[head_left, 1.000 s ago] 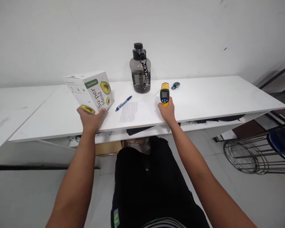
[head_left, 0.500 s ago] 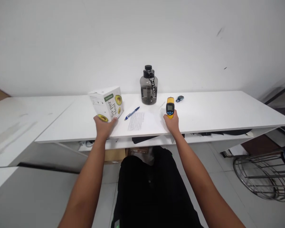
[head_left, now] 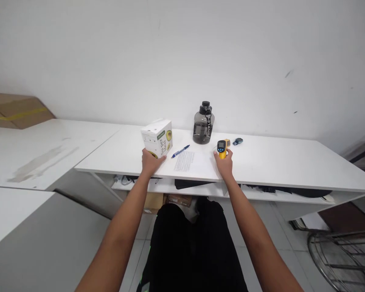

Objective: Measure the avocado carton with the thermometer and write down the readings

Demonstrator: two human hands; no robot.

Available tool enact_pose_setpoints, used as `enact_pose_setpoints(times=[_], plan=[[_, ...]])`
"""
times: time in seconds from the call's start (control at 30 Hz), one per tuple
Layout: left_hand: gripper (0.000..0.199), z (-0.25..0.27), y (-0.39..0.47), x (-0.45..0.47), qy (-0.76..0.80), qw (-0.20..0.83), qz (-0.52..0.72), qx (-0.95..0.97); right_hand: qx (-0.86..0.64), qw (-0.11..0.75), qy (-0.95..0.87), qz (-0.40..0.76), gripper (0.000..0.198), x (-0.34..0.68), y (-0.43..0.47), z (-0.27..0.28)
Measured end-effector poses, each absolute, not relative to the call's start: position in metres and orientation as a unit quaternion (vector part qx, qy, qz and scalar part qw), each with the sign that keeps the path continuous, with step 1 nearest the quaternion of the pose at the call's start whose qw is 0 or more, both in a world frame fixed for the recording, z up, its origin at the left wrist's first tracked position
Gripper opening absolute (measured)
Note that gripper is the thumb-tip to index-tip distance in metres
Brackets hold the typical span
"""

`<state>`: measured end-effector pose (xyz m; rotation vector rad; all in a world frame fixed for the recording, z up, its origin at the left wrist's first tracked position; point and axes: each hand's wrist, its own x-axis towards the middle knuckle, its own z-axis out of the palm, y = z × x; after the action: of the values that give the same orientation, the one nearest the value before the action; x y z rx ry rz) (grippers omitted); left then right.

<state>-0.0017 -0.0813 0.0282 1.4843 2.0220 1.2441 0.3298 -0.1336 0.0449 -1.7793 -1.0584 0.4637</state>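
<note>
My left hand (head_left: 152, 163) grips the near lower end of a white carton (head_left: 152, 140) printed "Super Meal" with avocado pictures. The carton is at the table's front left; whether it touches the tabletop I cannot tell. My right hand (head_left: 224, 164) is closed around the handle of a yellow and black infrared thermometer (head_left: 222, 147), its small screen facing me and its nose turned to the right. Between my hands lie a printed paper sheet (head_left: 197, 162) and a blue pen (head_left: 180, 151). Behind them stands a grey see-through water bottle (head_left: 202, 129) with a black cap.
A small dark blue-green object (head_left: 237, 141) lies right of the thermometer on the white table (head_left: 280, 162). A brown cardboard box (head_left: 18, 111) sits far left against the wall. Under the tabletop runs a shelf (head_left: 167, 186) with dark items. A metal wire rack (head_left: 346, 259) stands lower right.
My view has swung left, bringing the brown box into sight. The thermometer's nose has turned to the right. The carton is less tilted and slightly closer to the pen.
</note>
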Motion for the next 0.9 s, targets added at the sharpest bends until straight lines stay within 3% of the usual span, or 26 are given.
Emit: enact_pose_setpoints(times=[0.43, 0.63, 0.9], plan=[[0.092, 0.033, -0.081, 0.01, 0.756, 0.105, 0.319, 0.561, -0.8, 0.181, -0.571, 0.035, 0.066, 0.342, -0.101, 0.049], [0.106, 0.027, -0.08, 0.019, 0.771, 0.083, 0.283, 0.564, -0.784, 0.112, -0.611, 0.002, 0.057, 0.341, -0.095, 0.048], [0.117, 0.033, -0.08, 0.024, 0.785, 0.093, 0.196, 0.581, -0.776, 0.106, -0.614, -0.094, 0.047, 0.322, -0.095, 0.051]])
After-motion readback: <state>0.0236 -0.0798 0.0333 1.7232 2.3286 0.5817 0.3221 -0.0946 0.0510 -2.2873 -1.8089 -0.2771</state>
